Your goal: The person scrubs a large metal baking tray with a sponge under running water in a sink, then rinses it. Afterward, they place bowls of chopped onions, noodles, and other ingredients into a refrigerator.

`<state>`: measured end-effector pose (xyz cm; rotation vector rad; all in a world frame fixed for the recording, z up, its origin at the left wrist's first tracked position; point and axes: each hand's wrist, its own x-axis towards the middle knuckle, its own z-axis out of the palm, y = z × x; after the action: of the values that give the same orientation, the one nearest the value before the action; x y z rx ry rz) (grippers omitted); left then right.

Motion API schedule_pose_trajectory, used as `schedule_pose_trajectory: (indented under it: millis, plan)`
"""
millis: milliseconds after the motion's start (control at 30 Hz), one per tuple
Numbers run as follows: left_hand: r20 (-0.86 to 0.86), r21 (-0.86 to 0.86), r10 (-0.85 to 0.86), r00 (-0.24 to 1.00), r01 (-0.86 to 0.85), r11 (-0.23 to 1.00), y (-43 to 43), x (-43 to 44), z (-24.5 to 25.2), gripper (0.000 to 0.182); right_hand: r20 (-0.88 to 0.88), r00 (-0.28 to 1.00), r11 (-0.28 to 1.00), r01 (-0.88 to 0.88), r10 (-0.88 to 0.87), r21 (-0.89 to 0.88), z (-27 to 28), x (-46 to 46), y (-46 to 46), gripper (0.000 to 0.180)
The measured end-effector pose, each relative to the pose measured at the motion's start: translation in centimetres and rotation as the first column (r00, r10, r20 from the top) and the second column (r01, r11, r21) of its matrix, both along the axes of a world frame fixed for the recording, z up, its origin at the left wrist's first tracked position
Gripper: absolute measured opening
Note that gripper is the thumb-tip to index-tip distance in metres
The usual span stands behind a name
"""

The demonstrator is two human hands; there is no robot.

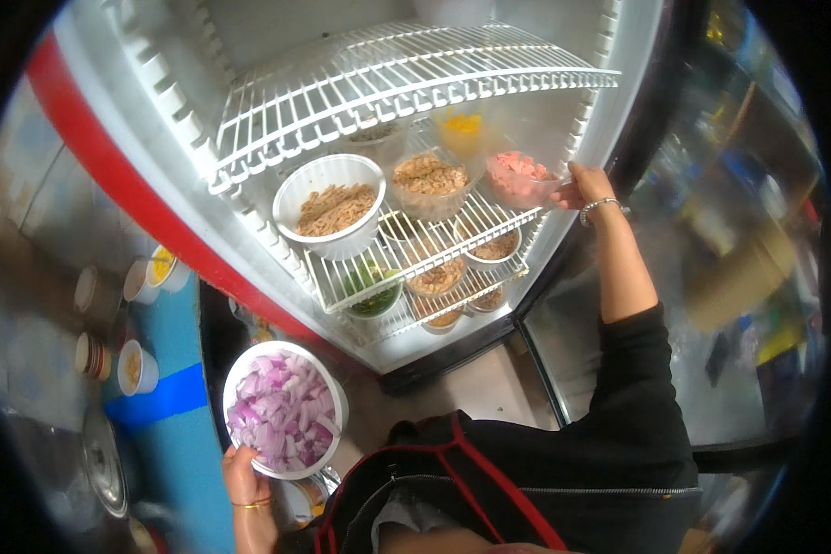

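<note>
My left hand (pixel 244 473) grips the rim of a white plastic tub of chopped red onion (pixel 287 408), held outside the fridge at the lower left. Inside the open fridge, my right hand (pixel 585 187) is at the right side of a clear plastic tub of pink diced food (pixel 521 179), its fingers at the tub's edge. That tub stands on a white wire shelf (pixel 429 260). Beside it are a clear tub of brown food pieces (pixel 429 181) and, to the left, a white tub of shredded brown food (pixel 332 211). A tub of yellow food (pixel 462 131) is behind.
Another wire shelf (pixel 401 76) hangs above. Lower shelves hold a bowl of chopped greens (pixel 372 294) and several brown-filled bowls (pixel 438 275). The glass fridge door (pixel 658 332) stands open at right. At left, a blue tabletop (pixel 173 346) bears several tubs and a metal lid (pixel 105 464).
</note>
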<state>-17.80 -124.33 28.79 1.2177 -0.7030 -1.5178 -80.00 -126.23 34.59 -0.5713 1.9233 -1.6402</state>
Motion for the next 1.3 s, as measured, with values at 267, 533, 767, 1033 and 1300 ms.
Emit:
schedule_pose_trajectory:
  millis: [267,533,767,1033,1300]
  plan:
    - [-0.035,0.014,0.041,0.999,-0.04,0.999,0.3,-0.3,-0.2,0.026,-0.356,0.934,0.965,0.078,0.016,0.249,1.2,3.9,2.5,0.056]
    - [-0.032,0.041,0.005,0.999,-0.004,0.999,0.5,-1.5,0.4,0.02,-0.232,0.667,0.705,-0.69,0.707,0.163,0.4,19.6,-6.5,0.046]
    - [0.031,0.061,0.028,0.999,-0.03,0.998,0.5,-1.6,1.5,0.022,0.148,0.785,0.787,-0.614,0.602,0.061,0.3,23.3,-13.6,0.035]
    - [0.055,0.091,0.015,0.998,-0.02,0.996,0.1,-0.4,0.3,0.022,0.215,0.789,0.817,-0.547,0.576,-0.182,3.5,21.8,-13.7,0.038]
    - [0.028,0.041,-0.033,0.999,0.032,0.999,-0.3,-0.1,-0.3,0.018,0.03,0.865,0.855,-0.49,0.501,-0.169,6.9,16.1,-1.5,0.031]
